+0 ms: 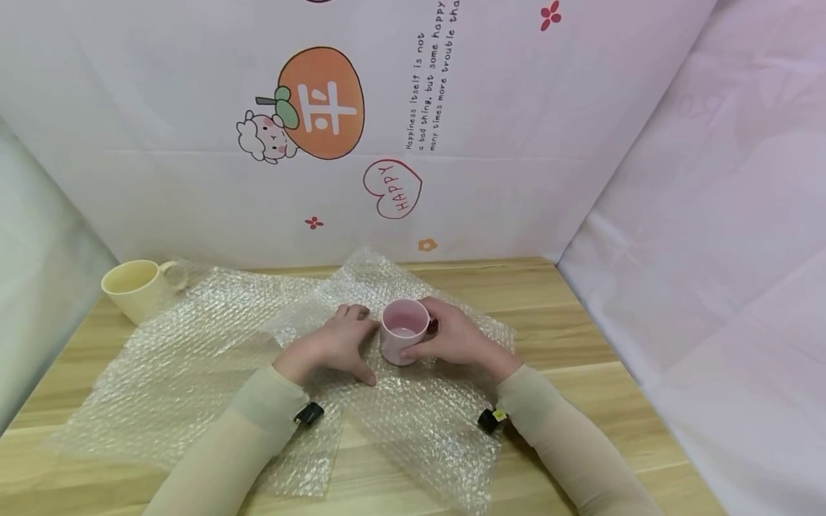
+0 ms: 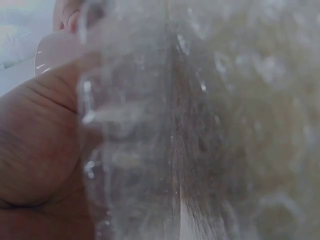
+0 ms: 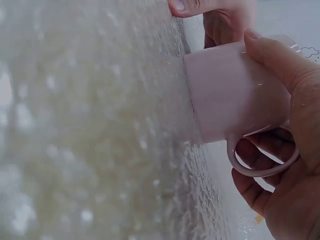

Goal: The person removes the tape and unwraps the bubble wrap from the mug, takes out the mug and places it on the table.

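Note:
A pink mug [image 1: 401, 344] stands upright on bubble wrap [image 1: 413, 416], its handle towards the right. My right hand [image 1: 454, 333] holds it, with the thumb along the near side and the fingers behind, around the handle. In the right wrist view the mug [image 3: 235, 95] shows its smooth side, and its base meets the bubble wrap. Just left of the mug, my left hand [image 1: 342, 340] rests on the wrap with thumb and fingers spread apart. Blurred bubble wrap [image 2: 210, 110] fills much of the left wrist view, partly covering the left hand [image 2: 40, 135].
A second piece of bubble wrap [image 1: 174, 380] lies to the left, overlapping the first. At its far left corner stands a cream mug [image 1: 138, 290]. The wooden table [image 1: 574, 337] ends at a printed white cloth wall [image 1: 484, 179]; white cloth [image 1: 723, 215] also hangs on the right.

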Tool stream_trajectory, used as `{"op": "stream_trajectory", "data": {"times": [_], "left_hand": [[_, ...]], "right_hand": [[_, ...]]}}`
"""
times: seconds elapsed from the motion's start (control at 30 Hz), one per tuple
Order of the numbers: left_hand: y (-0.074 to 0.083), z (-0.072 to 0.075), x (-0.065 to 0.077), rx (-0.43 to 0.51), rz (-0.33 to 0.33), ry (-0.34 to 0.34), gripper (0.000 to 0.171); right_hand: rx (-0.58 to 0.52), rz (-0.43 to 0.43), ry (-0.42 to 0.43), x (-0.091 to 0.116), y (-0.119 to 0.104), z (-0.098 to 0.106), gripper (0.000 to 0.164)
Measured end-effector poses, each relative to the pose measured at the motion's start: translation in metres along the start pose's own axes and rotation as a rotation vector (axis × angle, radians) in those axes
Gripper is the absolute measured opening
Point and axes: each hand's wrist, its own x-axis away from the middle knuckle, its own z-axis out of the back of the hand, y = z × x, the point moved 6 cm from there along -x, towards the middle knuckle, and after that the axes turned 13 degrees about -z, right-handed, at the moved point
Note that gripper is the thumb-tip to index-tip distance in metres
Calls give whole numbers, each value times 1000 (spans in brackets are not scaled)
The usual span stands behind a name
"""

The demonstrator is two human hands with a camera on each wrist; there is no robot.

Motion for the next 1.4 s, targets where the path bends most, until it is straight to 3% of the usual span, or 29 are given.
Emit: {"op": "stream_trajectory", "data": {"times": [0.4,0.57,0.83,1.07,1.4], "left_hand": [[0,0,1,20,7,-10,116],[-1,-1,-1,14,-1,-15,116],[-2,-2,1,28,14,-15,116],[-2,-3,2,43,19,-22,115],[-3,-4,1,39,22,-14,114]], "right_hand": [[-77,-114,216,-10,20,58,81],[-33,-166,309,-18,36,87,84],[-89,-220,314,-39,58,110,90],[-29,-226,311,-58,71,124,80],[-13,-252,320,-76,93,137,83]]}}
